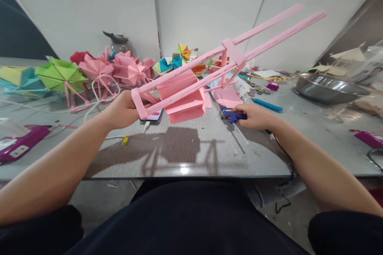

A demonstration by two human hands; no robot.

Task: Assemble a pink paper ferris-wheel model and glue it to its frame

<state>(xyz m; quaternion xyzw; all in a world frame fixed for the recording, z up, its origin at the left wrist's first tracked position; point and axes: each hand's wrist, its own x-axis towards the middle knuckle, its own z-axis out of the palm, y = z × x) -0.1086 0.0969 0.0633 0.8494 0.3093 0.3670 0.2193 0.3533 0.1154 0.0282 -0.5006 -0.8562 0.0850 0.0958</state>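
My left hand (122, 109) is closed on the near left end of a pink paper model (185, 97), its fingertips partly hidden behind the frame. The model has two long rails slanting up to the right, cross pieces and a pleated paper drum between the rails. It is held up above the table, casting a shadow below. In my right hand (255, 116) is a blue glue gun (231, 115), its nozzle pointing left and a clear glue stick trailing toward me. A phone (154, 116) lies under the model's left end, beside my left hand. Pink paper sheets (227, 96) lie behind the glue gun.
Folded paper wheels on stands, among them a green one (61, 75) and a pink one (95, 67), crowd the left. A purple power strip (25, 143) and white cables lie there too. On the right stand a steel bowl (329, 87) and a blue stick (267, 105).
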